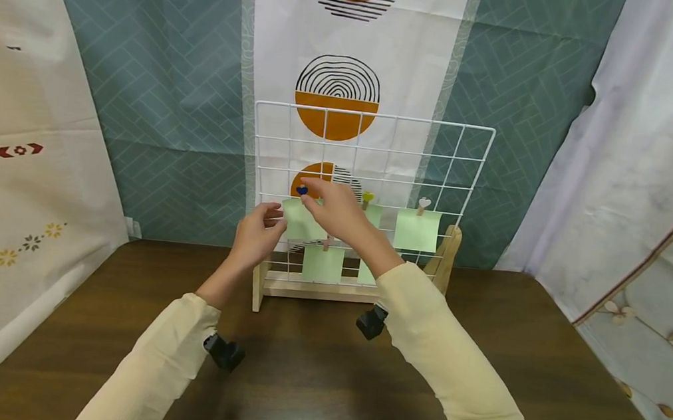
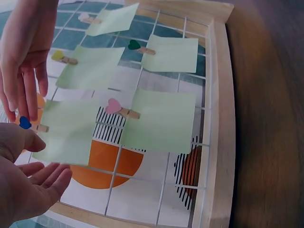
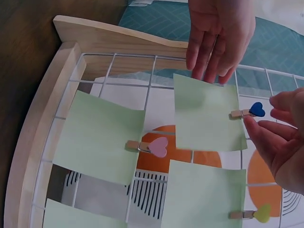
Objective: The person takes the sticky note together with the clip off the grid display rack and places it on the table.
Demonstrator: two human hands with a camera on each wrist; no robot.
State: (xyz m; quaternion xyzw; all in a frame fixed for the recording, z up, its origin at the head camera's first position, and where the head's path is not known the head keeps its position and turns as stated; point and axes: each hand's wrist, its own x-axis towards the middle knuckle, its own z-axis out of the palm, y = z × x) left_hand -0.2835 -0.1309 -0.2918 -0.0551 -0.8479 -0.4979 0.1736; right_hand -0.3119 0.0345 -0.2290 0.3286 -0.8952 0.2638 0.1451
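Observation:
My right hand [image 1: 339, 213] reaches to a wooden clothespin with a blue heart [image 3: 257, 109]. Its thumb and forefinger stand apart on either side of the heart without pinching it. The clothespin sits on the top edge of a pale green paper note [image 3: 206, 114] on a white wire grid [image 1: 390, 151]. Beside that note's left edge is my left hand [image 1: 256, 233], fingers loosely bent and holding nothing. In the left wrist view, the left hand's [image 2: 33, 183] fingertips lie close to the note's edge; I cannot tell whether they touch.
More green notes hang by clothespins with a pink heart [image 2: 113, 106], a yellow heart [image 2: 58, 54], a green heart [image 2: 134, 44] and a white heart [image 1: 424, 203]. A wooden stand [image 1: 317, 294] holds the grid on a brown table [image 1: 297, 380]. Patterned cloth [image 1: 166, 102] hangs behind.

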